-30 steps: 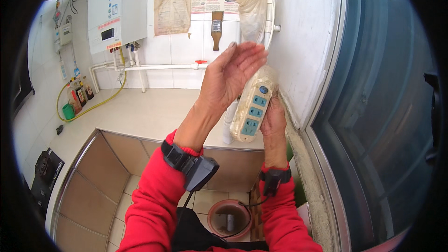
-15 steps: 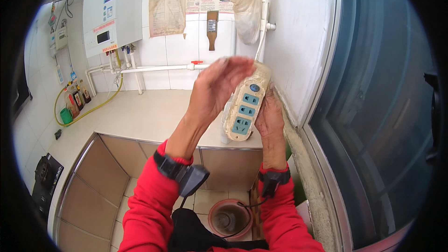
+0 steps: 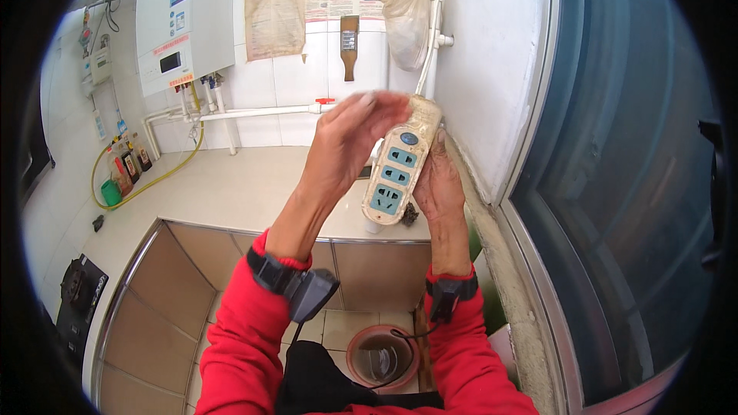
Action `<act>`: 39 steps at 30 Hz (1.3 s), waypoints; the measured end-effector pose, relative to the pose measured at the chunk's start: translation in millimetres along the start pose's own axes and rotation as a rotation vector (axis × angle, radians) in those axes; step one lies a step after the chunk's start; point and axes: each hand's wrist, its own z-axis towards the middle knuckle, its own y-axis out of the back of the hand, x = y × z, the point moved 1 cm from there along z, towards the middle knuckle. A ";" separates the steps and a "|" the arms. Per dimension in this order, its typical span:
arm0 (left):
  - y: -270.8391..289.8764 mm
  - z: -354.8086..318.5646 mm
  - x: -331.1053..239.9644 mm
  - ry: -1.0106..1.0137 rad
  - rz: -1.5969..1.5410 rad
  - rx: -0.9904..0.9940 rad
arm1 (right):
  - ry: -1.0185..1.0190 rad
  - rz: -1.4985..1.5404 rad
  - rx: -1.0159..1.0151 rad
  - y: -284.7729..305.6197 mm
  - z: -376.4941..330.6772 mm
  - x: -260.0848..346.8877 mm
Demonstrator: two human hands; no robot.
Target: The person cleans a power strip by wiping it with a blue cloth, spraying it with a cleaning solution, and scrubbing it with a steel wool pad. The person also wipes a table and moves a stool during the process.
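Note:
A grimy cream power strip (image 3: 374, 214) with blue-green sockets and a round switch hangs tilted over the counter's front edge. My right hand (image 3: 440, 184) grips it from the right side, fingers partly hidden behind it. At its upper end, my left hand (image 3: 350, 138) reaches across with fingers outstretched and slightly blurred, tips close to or touching the casing; I cannot tell which. A white cord (image 3: 422, 81) runs up from the strip along the wall pipe. Beneath it, a dark scrubber-like clump (image 3: 410, 214) rests on the counter, and a white object behind the strip is mostly hidden.
A pale counter (image 3: 254, 184) curves left, with sauce bottles (image 3: 127, 161), a green cup (image 3: 110, 192) and a yellow hose. A water heater (image 3: 184, 23) and a grater (image 3: 349, 50) hang on the wall. The window (image 3: 607, 184) is at right; a basin (image 3: 380, 353) sits on the floor.
The power strip has shifted slightly left and up, with both hands moving along. The dark clump beneath it shows more now. The left fingers have moved a little left.

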 end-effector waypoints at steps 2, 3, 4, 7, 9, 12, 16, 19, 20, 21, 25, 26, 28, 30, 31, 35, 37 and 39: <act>-13.7 16.6 -4.5 -0.093 0.205 -0.013 | 0.018 -0.012 0.083 -1.2 0.2 -2.9; -18.9 19.1 -6.9 -0.090 0.185 -0.054 | 0.003 -0.005 0.117 -1.1 0.0 -4.5; -23.8 20.9 -9.2 -0.122 0.151 -0.056 | 0.010 0.023 0.154 -1.2 0.1 -5.8; -33.1 15.5 -11.6 0.019 0.055 0.083 | 0.051 -0.020 0.012 1.5 1.1 -9.6; -36.0 10.4 -8.8 0.213 0.167 0.129 | 0.147 -0.116 0.019 1.9 1.4 -10.5; -35.2 8.8 -12.6 0.237 0.441 0.153 | 0.144 -0.102 0.029 1.4 1.1 -10.8; -30.5 16.8 -29.6 0.225 0.664 0.107 | 0.077 -0.078 0.054 -1.9 1.5 -9.2; -36.8 15.5 -27.2 0.189 0.679 0.222 | 0.133 -0.152 0.040 -4.8 2.0 -9.2; -40.4 12.4 -22.4 0.171 0.678 0.249 | 0.165 -0.188 0.043 -5.9 2.6 -9.8; -43.6 7.4 -17.1 0.183 0.738 0.229 | 0.104 0.018 0.064 -6.6 2.5 -10.7; -43.9 3.0 -13.9 0.152 0.757 0.227 | 0.195 -0.061 0.239 -10.7 2.1 -10.7; -40.8 6.1 -18.5 0.103 0.772 0.219 | 0.162 -0.073 0.156 -10.4 2.1 -10.6; -35.0 10.5 -26.9 0.074 0.750 0.179 | 0.114 -0.064 0.085 -11.2 1.8 -9.6; -33.5 9.7 -29.1 0.070 0.732 0.182 | 0.083 -0.024 0.109 -13.5 1.5 -8.5; -34.2 6.9 -27.7 0.119 0.758 0.226 | 0.108 -0.074 0.131 -14.8 1.4 -7.8; -35.4 2.0 -22.2 0.192 0.723 0.290 | 0.158 -0.154 0.132 -16.2 1.9 -7.6; -30.9 6.0 -26.0 0.165 0.746 0.275 | 0.142 -0.144 0.073 -14.2 2.2 -8.7; -27.2 6.8 -29.1 0.127 0.741 0.227 | 0.087 -0.053 0.059 -12.3 2.8 -9.9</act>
